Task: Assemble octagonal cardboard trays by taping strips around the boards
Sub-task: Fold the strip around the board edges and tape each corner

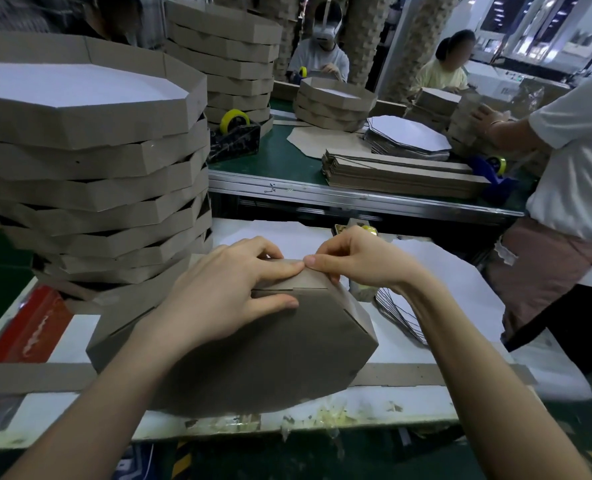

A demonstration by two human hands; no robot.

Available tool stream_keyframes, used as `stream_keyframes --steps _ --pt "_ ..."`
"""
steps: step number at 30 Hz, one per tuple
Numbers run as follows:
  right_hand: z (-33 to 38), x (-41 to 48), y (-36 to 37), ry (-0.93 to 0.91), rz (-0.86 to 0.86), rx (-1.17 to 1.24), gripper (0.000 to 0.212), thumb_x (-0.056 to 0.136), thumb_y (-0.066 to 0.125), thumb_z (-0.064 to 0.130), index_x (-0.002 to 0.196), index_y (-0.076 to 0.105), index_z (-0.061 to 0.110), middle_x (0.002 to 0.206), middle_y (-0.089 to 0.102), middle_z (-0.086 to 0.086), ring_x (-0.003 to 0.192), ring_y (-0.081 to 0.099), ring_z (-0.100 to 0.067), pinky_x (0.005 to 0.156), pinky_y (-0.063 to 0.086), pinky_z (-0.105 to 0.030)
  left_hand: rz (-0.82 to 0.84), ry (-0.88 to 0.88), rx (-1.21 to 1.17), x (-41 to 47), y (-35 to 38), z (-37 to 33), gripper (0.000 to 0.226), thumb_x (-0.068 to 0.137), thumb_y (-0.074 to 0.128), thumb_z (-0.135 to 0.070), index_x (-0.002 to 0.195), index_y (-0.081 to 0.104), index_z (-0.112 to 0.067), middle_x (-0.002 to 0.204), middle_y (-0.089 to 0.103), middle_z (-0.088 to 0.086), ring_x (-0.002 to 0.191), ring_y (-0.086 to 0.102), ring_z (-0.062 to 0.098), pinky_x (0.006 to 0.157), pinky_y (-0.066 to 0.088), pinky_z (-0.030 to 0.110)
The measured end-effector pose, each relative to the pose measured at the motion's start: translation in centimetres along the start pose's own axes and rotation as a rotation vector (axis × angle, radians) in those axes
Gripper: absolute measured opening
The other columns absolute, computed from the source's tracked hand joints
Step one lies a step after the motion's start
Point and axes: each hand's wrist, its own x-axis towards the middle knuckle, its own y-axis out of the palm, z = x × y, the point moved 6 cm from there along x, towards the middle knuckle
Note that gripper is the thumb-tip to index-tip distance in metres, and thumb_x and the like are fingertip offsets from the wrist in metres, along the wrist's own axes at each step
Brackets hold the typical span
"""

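Brown octagonal cardboard tray (270, 348) lay inverted on white table (76, 337). Left hand (218, 289) gripped its far wall; right hand (356, 261) pinched that edge.

— Who else is about?
— A person in a white shirt (571, 150) stands at the right, beside the green desk (280, 164). Two more are behind it: a person wearing a headset (322, 53) and a person in a yellow shirt (443, 76).
— Anything closer?
— A red sheet (35, 323) lies at the left edge of the white desk (408, 403), and yellow-black stripes (182, 462) mark the floor below.
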Motion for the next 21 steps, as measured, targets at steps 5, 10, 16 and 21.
stream_keyframes --steps 5,10,16,21 --pt "-1.1 -0.2 0.6 0.001 -0.023 0.030 0.042 0.091 0.060 0.054 0.068 0.072 0.020 0.056 0.051 -0.004 0.055 0.040 -0.010 0.055 0.032 -0.026 0.017 -0.007 -0.003 0.0 0.0 -0.2 0.057 0.076 0.038 -0.075 0.132 0.042 -0.062 0.125 0.047 -0.026 0.110 0.046 0.002 0.080 0.046 0.035" --pt "-2.3 -0.2 1.7 -0.034 -0.057 0.295 0.038 0.091 0.060 0.052 0.071 0.066 0.019 0.075 0.057 0.004 0.070 0.051 -0.009 0.066 0.040 -0.021 0.017 0.005 -0.017 0.3 -0.1 -0.2 0.056 0.076 0.043 -0.074 0.131 0.044 -0.062 0.125 0.047 -0.025 0.110 0.047 0.002 0.076 0.041 0.030" --pt "-4.5 0.0 3.6 -0.009 0.198 0.742 0.026 0.087 0.069 0.045 0.077 0.063 0.021 0.070 0.059 0.009 0.064 0.055 -0.003 0.058 0.044 -0.013 0.059 -0.001 -0.035 0.8 0.1 -0.6 0.065 0.067 0.030 -0.082 0.127 0.046 -0.064 0.127 0.047 -0.027 0.111 0.047 0.002 0.085 0.046 0.035" --pt "-7.4 0.4 3.7 0.010 0.329 0.817 0.045 0.078 0.076 0.053 0.093 0.061 0.013 0.087 0.064 0.003 0.079 0.061 -0.008 0.070 0.050 -0.017 0.046 0.010 -0.028 1.3 0.4 -1.2 0.063 0.067 0.028 -0.083 0.125 0.047 -0.065 0.127 0.048 -0.027 0.111 0.048 0.002 0.084 0.047 0.035"
